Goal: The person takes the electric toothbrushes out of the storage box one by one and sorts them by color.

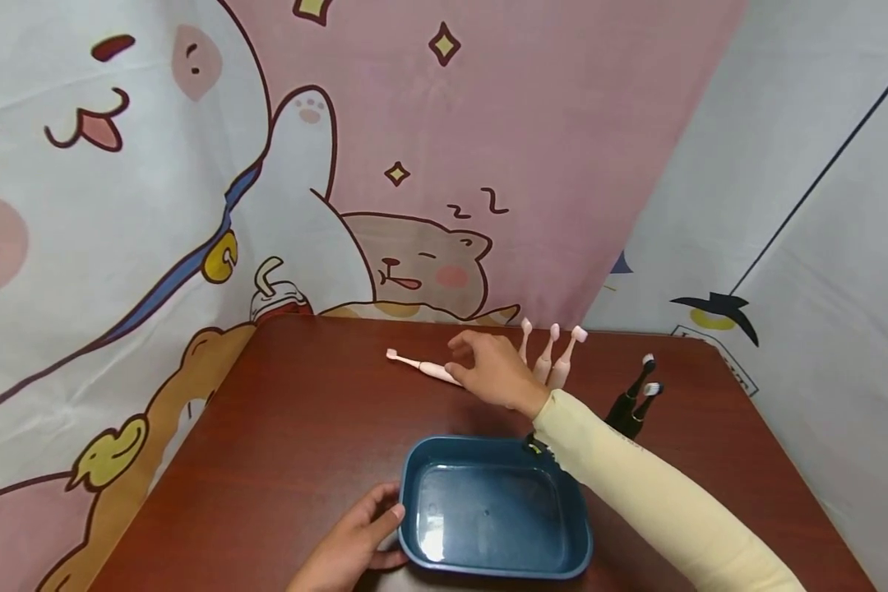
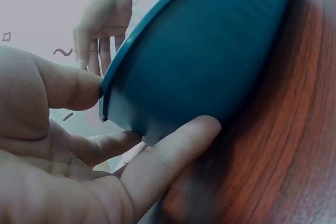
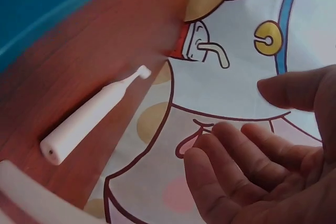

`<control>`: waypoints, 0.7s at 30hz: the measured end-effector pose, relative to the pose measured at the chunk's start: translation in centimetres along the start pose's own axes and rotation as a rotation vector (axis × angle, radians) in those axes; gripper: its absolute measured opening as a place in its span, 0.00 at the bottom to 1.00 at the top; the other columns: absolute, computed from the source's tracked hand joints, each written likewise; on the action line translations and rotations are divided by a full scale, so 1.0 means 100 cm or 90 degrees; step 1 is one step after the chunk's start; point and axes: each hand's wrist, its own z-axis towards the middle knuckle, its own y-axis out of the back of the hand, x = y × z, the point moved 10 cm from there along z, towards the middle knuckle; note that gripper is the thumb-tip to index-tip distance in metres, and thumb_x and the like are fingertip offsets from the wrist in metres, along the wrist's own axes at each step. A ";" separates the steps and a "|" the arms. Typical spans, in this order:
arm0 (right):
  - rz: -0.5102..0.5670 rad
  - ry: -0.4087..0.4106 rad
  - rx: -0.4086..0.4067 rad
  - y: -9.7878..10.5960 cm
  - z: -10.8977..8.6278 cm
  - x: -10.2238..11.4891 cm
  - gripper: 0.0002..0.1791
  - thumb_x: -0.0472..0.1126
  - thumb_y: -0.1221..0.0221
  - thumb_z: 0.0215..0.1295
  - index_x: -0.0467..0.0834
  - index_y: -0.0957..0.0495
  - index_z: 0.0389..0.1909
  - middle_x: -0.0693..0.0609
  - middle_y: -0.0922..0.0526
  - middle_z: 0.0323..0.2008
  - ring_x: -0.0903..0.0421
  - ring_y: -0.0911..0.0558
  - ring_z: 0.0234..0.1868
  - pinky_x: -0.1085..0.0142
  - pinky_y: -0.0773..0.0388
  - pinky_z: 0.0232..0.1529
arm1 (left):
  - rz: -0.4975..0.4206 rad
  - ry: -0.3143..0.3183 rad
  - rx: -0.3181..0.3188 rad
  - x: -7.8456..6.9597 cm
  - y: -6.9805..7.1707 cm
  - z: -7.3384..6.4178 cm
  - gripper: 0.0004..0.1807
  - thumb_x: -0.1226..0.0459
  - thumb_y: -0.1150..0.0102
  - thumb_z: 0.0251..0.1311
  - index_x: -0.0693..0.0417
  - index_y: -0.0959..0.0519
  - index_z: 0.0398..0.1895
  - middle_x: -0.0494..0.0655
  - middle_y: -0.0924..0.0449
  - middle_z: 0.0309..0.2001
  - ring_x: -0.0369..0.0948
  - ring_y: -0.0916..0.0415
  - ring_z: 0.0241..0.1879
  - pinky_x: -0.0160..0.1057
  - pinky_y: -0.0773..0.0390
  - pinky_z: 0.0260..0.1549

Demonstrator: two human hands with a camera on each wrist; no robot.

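Observation:
A blue plastic basin [image 1: 488, 506] stands near the front of the table, holding nothing. My left hand [image 1: 355, 538] grips its left side, the thumb at the rim [image 2: 109, 85] and other fingers against the outer wall from below. Beyond the basin, a pale pink electric toothbrush [image 1: 435, 371] lies on its side, its head pointing left. My right hand [image 1: 494, 367] hovers at its handle end, fingers loosely bent and holding nothing. The right wrist view shows the whole toothbrush [image 3: 86, 121] apart from the hand [image 3: 252, 166].
Several pale pink electric toothbrushes [image 1: 561, 370] stand upright just behind my right hand. Two black electric toothbrushes [image 1: 627, 411] stand farther right, partly hidden by my right sleeve [image 1: 636, 485]. A cartoon-printed cloth [image 1: 562, 148] hangs right behind the brown table [image 1: 289, 427].

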 end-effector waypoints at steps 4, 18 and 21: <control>0.026 -0.007 0.030 -0.002 0.012 0.005 0.19 0.52 0.36 0.64 0.49 0.20 0.52 0.54 0.13 0.46 0.55 0.16 0.49 0.56 0.19 0.50 | -0.003 -0.021 0.006 -0.003 -0.001 -0.001 0.28 0.57 0.52 0.75 0.63 0.39 0.71 0.65 0.38 0.68 0.53 0.32 0.61 0.52 0.16 0.44; 0.021 -0.041 0.129 -0.037 0.058 0.013 0.19 0.48 0.34 0.63 0.41 0.18 0.50 0.50 0.14 0.45 0.52 0.17 0.45 0.57 0.20 0.49 | -0.025 -0.052 0.016 -0.007 0.002 0.001 0.28 0.58 0.51 0.74 0.65 0.38 0.70 0.66 0.34 0.65 0.51 0.27 0.57 0.50 0.16 0.43; -0.004 -0.054 0.149 -0.047 0.065 0.005 0.18 0.47 0.34 0.63 0.41 0.18 0.49 0.50 0.14 0.45 0.52 0.18 0.46 0.57 0.20 0.49 | -0.026 -0.055 0.016 -0.006 0.003 0.001 0.27 0.58 0.50 0.74 0.65 0.38 0.69 0.66 0.34 0.64 0.51 0.27 0.57 0.50 0.16 0.42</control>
